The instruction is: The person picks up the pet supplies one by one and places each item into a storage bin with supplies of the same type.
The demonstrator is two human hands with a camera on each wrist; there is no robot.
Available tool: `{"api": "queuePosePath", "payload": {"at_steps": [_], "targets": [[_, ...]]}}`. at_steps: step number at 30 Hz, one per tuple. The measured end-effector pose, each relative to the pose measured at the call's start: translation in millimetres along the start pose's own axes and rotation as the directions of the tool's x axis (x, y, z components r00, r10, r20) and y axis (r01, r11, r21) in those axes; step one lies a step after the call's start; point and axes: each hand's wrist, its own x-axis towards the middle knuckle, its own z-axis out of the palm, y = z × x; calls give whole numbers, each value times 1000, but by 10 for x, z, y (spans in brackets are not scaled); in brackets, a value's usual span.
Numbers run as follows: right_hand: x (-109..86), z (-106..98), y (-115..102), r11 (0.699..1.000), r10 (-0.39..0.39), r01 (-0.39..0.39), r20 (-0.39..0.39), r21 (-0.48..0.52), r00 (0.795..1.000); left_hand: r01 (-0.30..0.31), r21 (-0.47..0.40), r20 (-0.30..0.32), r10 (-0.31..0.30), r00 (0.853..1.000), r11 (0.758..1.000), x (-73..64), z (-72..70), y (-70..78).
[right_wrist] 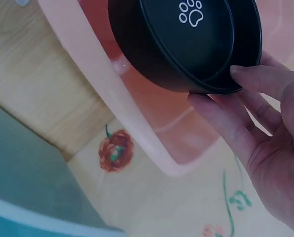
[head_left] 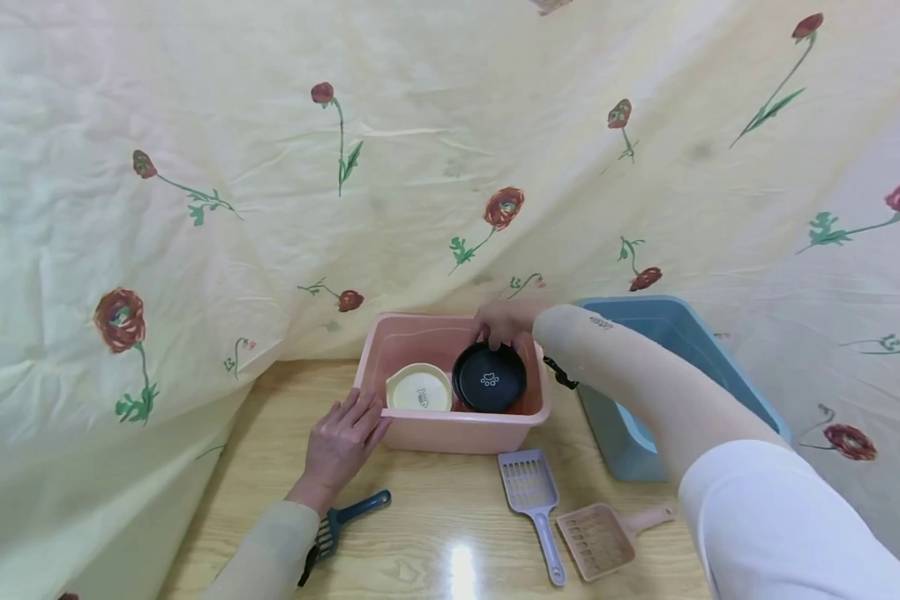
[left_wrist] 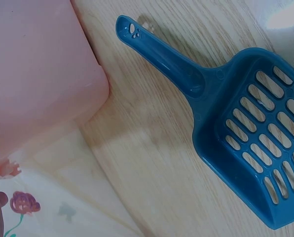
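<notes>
My right hand pinches the rim of a round black pet bowl with a white paw print inside. In the right wrist view the thumb lies inside that bowl and the fingers are underneath its outer side. The bowl is tilted within a pink plastic bin. Beside it in the bin is a cream pet bowl with a fish drawing. My left hand rests on the bin's front left corner; in the left wrist view only a bit of finger shows at the edge.
A blue bin stands at the right, partly behind my right arm. On the wooden table lie a lilac litter scoop, a pink litter scoop and a dark blue litter scoop under my left wrist. Flowered cloth hangs behind.
</notes>
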Motion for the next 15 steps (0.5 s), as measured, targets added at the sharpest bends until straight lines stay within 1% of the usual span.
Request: {"api": "queuePosePath", "payload": {"at_steps": [3, 7, 10, 12, 14, 15], "targets": [[84, 130, 53, 1000, 9, -9, -32, -4, 999, 3, 3, 8, -3, 1000, 1000, 2, -1, 8], [172, 279, 86, 995, 83, -78, -68, 67, 994, 11, 2, 24, -11, 1000, 1000, -1, -3, 8], [226, 368, 102, 988, 125, -117, -89, 97, 988, 13, -6, 29, -13, 999, 1000, -7, -3, 1], [255, 422, 115, 985, 152, -141, -116, 97, 982, 16, -2, 35, -16, 999, 1000, -11, -5, -1], [280, 472, 137, 986, 157, -148, -152, 71, 976, 17, -8, 34, -16, 999, 1000, -15, -3, -2], [290, 494, 148, 989, 147, -140, -166, 54, 975, 18, -7, 34, -17, 999, 1000, -16, -1, -2]]}}
